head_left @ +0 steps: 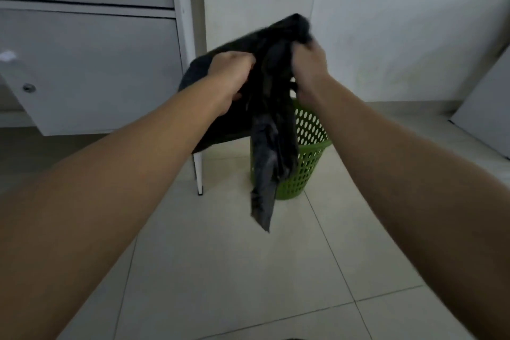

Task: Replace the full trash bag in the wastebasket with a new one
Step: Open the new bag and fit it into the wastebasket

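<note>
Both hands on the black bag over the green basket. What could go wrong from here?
The black trash bag is bunched and twisted between the left hand and right hand; its mouth may not open, or it may tear if pulled apart.
Its tail hangs in front of the green wastebasket, apparently not over the opening, so it may drop outside.
The wastebasket stands free on the tile floor; a snag could tip it.

Left hand [230, 69] and right hand [309, 63] grip a crumpled black trash bag [265, 130], its tail hanging before a green perforated wastebasket [306, 152] on the tiled floor [248, 270]
</note>
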{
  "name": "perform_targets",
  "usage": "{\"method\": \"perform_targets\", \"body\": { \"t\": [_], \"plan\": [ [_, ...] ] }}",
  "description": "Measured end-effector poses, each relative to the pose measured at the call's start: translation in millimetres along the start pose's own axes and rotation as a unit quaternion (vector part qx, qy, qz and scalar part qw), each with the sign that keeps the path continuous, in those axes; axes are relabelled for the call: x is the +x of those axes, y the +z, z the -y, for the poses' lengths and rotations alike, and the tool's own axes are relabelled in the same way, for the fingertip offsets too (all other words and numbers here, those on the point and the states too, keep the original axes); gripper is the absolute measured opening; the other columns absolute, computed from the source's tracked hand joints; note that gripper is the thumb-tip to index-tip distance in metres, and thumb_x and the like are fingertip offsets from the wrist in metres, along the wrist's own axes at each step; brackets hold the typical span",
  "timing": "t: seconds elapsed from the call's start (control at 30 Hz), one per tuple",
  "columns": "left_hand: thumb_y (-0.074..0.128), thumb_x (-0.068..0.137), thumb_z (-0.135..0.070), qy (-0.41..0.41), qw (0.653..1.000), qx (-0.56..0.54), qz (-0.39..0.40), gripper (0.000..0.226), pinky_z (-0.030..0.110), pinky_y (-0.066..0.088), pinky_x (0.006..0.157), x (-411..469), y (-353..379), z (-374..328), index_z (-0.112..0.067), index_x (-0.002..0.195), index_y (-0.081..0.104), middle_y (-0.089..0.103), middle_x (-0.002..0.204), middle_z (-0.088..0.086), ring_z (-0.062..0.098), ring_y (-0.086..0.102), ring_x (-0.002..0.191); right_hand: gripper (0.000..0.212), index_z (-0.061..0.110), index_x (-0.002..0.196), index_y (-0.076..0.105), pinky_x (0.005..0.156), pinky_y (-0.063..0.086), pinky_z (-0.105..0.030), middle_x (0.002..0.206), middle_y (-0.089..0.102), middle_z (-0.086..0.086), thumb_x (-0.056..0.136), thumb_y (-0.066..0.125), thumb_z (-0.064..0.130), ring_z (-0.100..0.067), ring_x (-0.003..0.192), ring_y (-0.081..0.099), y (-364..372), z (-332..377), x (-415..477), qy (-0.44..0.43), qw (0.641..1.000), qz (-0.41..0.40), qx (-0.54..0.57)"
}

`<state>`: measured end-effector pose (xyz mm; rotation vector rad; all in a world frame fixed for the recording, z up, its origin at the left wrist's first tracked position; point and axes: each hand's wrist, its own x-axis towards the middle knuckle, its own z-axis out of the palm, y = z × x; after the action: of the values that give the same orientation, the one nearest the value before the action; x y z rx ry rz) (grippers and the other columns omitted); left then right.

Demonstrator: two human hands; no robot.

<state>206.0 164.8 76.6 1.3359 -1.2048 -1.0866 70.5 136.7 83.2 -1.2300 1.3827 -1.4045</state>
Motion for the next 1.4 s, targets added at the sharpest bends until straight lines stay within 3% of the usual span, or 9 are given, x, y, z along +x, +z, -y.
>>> {"method": "perform_targets", "body": {
  "t": [0.1, 0.17, 0.27, 0.53, 0.73, 0.8, 0.9, 1.2, 1.4],
  "plan": [
    [0.055, 0.089, -0.022, 0.0, 1.0, 0.022, -0.004, 0.01, 0.028, 0.047, 0.069, 13.3, -3.3, 1.4, -0.022, 0.086, 0.064, 0.064, 0.084, 0.002, 0.018, 0.06, 0.076, 0.024, 0.006, 0.103, 0.068, 0.066, 0.057, -0.034, 0.089, 0.07, -0.011, 0.09, 0.048, 0.011, -0.029, 0.085, 0.068, -8.3, 16.5, 9.8, -0.039, 0.953, 0.035, -0.298],
    [0.055, 0.088, -0.019, -0.002, 1.0, 0.014, 0.005, 0.011, 0.027, 0.043, 0.063, 24.5, -3.8, 6.7, -0.019, 0.082, 0.063, 0.059, 0.076, 0.003, 0.018, 0.054, 0.069, 0.033, 0.004, 0.117, 0.065, 0.084, 0.054, -0.034, 0.114, 0.068, -0.016, 0.09, 0.047, 0.012, -0.031, 0.107, 0.065, -17.8, 26.0, 28.1, -0.088, 0.938, -0.042, -0.334],
    [0.052, 0.084, -0.012, -0.001, 1.0, -0.008, 0.007, 0.009, 0.029, 0.041, 0.06, 38.9, -3.1, 15.9, -0.016, 0.082, 0.06, 0.056, 0.075, 0.004, 0.018, 0.052, 0.067, 0.035, -0.003, 0.119, 0.062, 0.076, 0.048, -0.032, 0.12, 0.065, -0.023, 0.09, 0.047, 0.011, -0.035, 0.108, 0.064, -16.5, 34.3, 35.3, -0.049, 0.931, -0.025, -0.36],
    [0.063, 0.09, -0.023, -0.046, 0.994, 0.037, 0.087, 0.018, 0.024, 0.054, 0.073, 73.7, -5.3, 38.3, -0.016, 0.106, 0.065, 0.066, 0.093, 0.005, 0.016, 0.062, 0.076, 0.032, 0.001, 0.118, 0.062, 0.075, 0.061, -0.052, 0.104, 0.071, -0.022, 0.091, 0.046, 0.005, -0.034, 0.085, 0.073, 7.7, 30.7, 56.2, 0.039, 0.997, -0.058, -0.037],
    [0.076, 0.069, -0.055, -0.078, 0.996, 0.033, -0.038, 0.107, 0.049, 0.043, 0.106, 104.1, 0.3, 75.5, -0.028, 0.153, 0.015, 0.031, 0.151, 0.005, 0.033, 0.042, 0.131, 0.039, -0.003, 0.128, 0.059, 0.073, 0.058, -0.061, 0.116, 0.068, -0.026, 0.098, 0.039, 0.014, -0.042, 0.097, 0.07, 20.8, 44.5, 89.8, 0.018, 0.962, -0.117, 0.245],
    [0.077, 0.066, -0.06, -0.159, 0.986, -0.027, -0.038, 0.119, 0.051, 0.043, 0.103, 111.9, 5.0, 83.3, -0.028, 0.156, 0.006, 0.032, 0.15, -0.003, 0.03, 0.041, 0.132, 0.04, -0.002, 0.127, 0.06, 0.079, 0.055, -0.064, 0.118, 0.067, -0.026, 0.1, 0.038, 0.019, -0.045, 0.1, 0.068, 14.3, 46.2, 97.8, 0.01, 0.945, -0.126, 0.3],
    [0.081, 0.065, -0.057, -0.256, 0.956, -0.133, 0.048, 0.101, 0.047, 0.058, 0.079, 123.3, 17.1, 97.0, -0.022, 0.148, 0.037, 0.057, 0.131, 0.001, 0.028, 0.06, 0.108, 0.041, -0.002, 0.128, 0.059, 0.082, 0.055, -0.064, 0.121, 0.065, -0.025, 0.102, 0.034, 0.019, -0.044, 0.102, 0.066, -4.8, 37.2, 115.4, -0.001, 0.928, -0.135, 0.347],
    [0.079, 0.078, -0.024, -0.057, 0.965, -0.256, -0.003, 0.07, 0.044, 0.055, 0.095, 160.7, 82.7, 114.8, -0.024, 0.141, 0.047, 0.067, 0.121, 0.003, 0.022, 0.069, 0.104, 0.025, 0.012, 0.113, 0.058, 0.037, 0.044, -0.019, 0.091, 0.059, -0.007, 0.091, 0.048, 0.005, -0.019, 0.064, 0.054, -87.2, -53.5, 171.9, 0.118, 0.978, -0.16, -0.066],
    [0.069, 0.085, -0.044, 0.104, 0.991, 0.085, -0.012, 0.081, 0.029, 0.038, 0.107, 167.3, 133.1, 97.0, -0.025, 0.152, 0.03, 0.046, 0.146, -0.005, 0.014, 0.048, 0.127, 0.021, 0.014, 0.111, 0.057, 0.042, 0.055, -0.029, 0.091, 0.065, -0.008, 0.094, 0.049, 0.008, -0.022, 0.071, 0.064, -120.1, -58.1, 206.1, 0.099, 0.991, -0.078, -0.036]
  ]
}}
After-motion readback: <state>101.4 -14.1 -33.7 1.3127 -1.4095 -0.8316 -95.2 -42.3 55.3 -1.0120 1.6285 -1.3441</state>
